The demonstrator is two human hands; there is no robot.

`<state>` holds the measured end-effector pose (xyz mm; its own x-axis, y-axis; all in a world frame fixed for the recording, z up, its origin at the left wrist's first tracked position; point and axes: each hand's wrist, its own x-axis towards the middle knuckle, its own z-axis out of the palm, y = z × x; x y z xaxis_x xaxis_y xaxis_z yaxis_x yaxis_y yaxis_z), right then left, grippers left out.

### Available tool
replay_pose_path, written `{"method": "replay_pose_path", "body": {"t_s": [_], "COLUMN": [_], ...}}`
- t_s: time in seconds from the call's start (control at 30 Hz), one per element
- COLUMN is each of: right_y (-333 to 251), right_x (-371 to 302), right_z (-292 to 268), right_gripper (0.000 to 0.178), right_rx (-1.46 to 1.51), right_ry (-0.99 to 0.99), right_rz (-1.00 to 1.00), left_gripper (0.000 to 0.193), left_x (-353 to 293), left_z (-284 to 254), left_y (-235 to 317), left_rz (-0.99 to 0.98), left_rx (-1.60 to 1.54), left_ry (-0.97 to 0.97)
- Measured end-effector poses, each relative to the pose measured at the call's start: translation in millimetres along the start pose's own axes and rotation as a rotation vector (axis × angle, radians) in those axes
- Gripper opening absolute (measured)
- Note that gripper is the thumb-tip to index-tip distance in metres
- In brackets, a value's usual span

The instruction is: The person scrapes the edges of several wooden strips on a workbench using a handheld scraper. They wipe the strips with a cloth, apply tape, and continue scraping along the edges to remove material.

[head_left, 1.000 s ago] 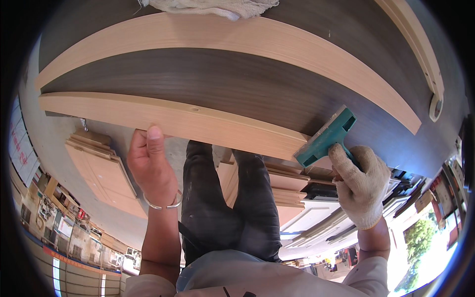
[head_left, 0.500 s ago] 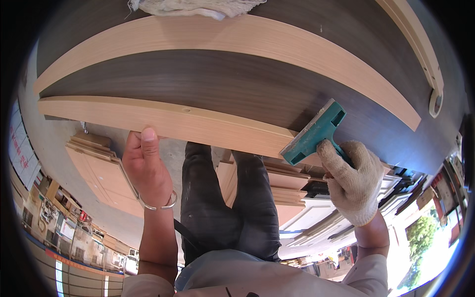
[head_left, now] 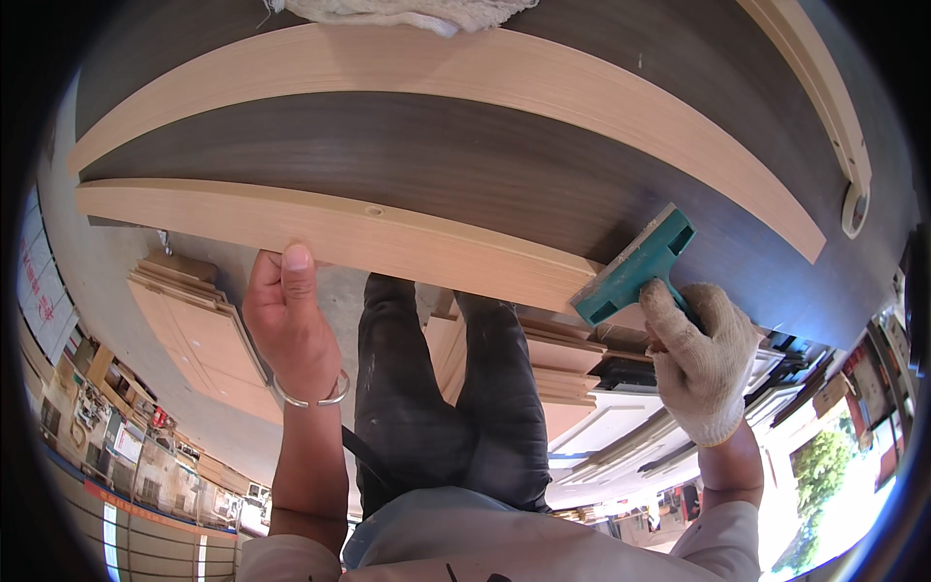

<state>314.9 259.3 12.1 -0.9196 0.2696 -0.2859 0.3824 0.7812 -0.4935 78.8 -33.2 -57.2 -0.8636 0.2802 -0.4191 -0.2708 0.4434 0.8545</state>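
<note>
My bare left hand [head_left: 294, 325] pinches the lower edge of a light wood strip [head_left: 320, 218], thumb on its face and fingers behind. The strip lies along the near edge of a dark wood-grain board [head_left: 465, 165], and a small oval hole shows in its top. In a knitted white glove, my right hand [head_left: 703, 359] grips a teal scraper [head_left: 635, 264] with a wide flat blade. The blade edge rests across the strip near its right end. My right fingertips are partly hidden behind the scraper's handle.
A second light wood strip [head_left: 465, 68] lies further back on the board. A white cloth [head_left: 417, 12] is at the far edge. Another strip with holes [head_left: 810, 82] lies at the far right. Stacked panels [head_left: 199, 330] stand on the floor below, left and right of my legs.
My right hand and the scraper have shifted slightly to the right along the strip. My left hand keeps its pinch at the strip's lower edge.
</note>
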Motion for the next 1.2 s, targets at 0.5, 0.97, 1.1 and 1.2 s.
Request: {"method": "replay_pose_path", "body": {"t_s": [0.5, 0.97, 1.1, 1.2], "right_y": [-6, -8, -13, -15], "right_x": [7, 16, 18, 17], "right_z": [-5, 5, 6, 4], "right_gripper": [0.070, 0.065, 0.072, 0.070], "right_rx": [-0.031, -0.045, -0.013, -0.024], "right_ry": [-0.039, 0.044, -0.001, -0.001], "right_rz": [-0.030, -0.078, -0.078, -0.064], "left_gripper": [0.032, 0.030, 0.030, 0.031], "left_x": [-3, -3, -2, 0], "left_z": [2, 4, 1, -5], "left_y": [1, 1, 0, 1], "left_rz": [-0.013, 0.019, 0.017, -0.001], "left_rx": [0.003, -0.028, -0.020, 0.027], "left_ry": [0.015, -0.010, -0.007, -0.016]}}
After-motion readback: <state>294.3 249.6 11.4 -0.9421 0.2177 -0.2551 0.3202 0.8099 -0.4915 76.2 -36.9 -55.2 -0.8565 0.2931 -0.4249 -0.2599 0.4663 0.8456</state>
